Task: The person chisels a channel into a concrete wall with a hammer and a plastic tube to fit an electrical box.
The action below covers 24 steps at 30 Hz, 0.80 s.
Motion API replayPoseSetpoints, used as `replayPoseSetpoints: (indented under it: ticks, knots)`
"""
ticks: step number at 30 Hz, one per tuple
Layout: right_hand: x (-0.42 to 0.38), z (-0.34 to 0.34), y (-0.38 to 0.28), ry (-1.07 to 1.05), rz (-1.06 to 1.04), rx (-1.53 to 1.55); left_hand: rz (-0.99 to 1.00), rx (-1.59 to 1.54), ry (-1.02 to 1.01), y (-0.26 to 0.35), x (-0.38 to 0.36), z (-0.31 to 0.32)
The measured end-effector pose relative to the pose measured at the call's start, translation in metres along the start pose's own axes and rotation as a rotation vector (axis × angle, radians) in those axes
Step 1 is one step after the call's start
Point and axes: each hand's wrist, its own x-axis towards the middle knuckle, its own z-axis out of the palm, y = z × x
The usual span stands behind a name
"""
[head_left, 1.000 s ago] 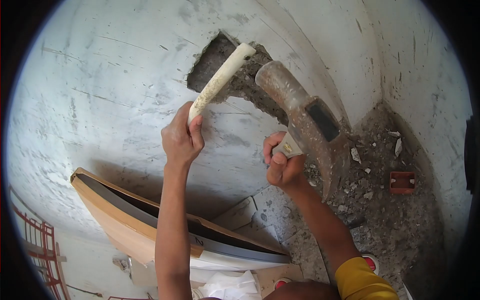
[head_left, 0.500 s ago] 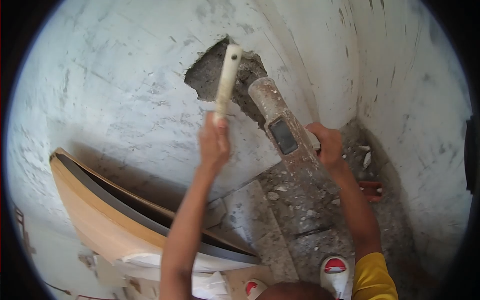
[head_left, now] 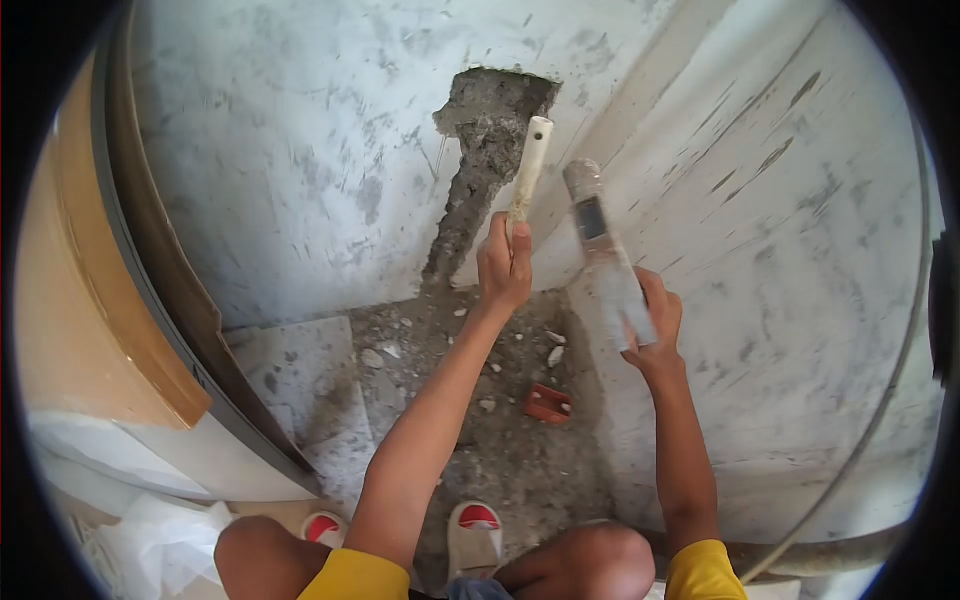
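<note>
Two bare hands work at a wall corner. L hand [head_left: 505,268] is wrapped tight round a pale chisel [head_left: 529,160], tip at a rough channel [head_left: 470,190] cut into plaster. R hand [head_left: 650,320] is clenched on a hammer [head_left: 600,250], blurred, head just beside the chisel. Small red box [head_left: 548,404] lies among rubble on the floor; contents can't be made out. Cardboard-wrapped panel [head_left: 90,290] at left is cut off by frame edge.

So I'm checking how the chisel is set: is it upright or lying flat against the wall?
Roughly upright, tilted slightly right: the left hand grips the chisel low, its upper end at the chased groove.
</note>
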Motion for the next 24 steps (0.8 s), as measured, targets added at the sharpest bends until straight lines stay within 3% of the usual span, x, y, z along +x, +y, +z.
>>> replayPoseSetpoints:
  ticks: [3, 5, 9, 13, 14, 17, 18, 21, 24]
  knots:
    - [0.028, -0.027, -0.015, -0.113, -0.058, -0.150, -0.062, -0.189, 0.019, -0.035, 0.002, 0.032]
    - [0.043, -0.045, -0.031, -0.237, -0.257, -0.375, -0.109, -0.337, -0.005, -0.031, 0.004, 0.041]
    - [0.064, -0.067, -0.053, -0.375, -0.331, -0.548, 0.008, -0.146, 0.212, 0.009, 0.018, 0.048]
    - [0.087, -0.070, -0.059, -0.414, -0.312, -0.584, -0.099, -0.026, 0.116, -0.011, 0.020, 0.072]
    - [0.092, -0.071, -0.058, -0.414, -0.287, -0.577, -0.130, -0.250, 0.083, -0.038, 0.016, 0.093]
    - [0.101, -0.069, -0.054, -0.413, -0.247, -0.542, -0.092, -0.435, 0.025, -0.016, 0.019, 0.075]
    - [0.103, -0.067, -0.050, -0.415, -0.257, -0.542, -0.048, -0.419, 0.084, -0.005, 0.018, 0.066]
    - [0.108, -0.063, -0.043, -0.387, -0.337, -0.531, -0.154, -0.459, -0.031, -0.025, 0.027, 0.074]
    - [0.113, -0.055, -0.046, -0.345, -0.462, -0.518, -0.008, -0.240, 0.086, -0.024, 0.029, 0.076]
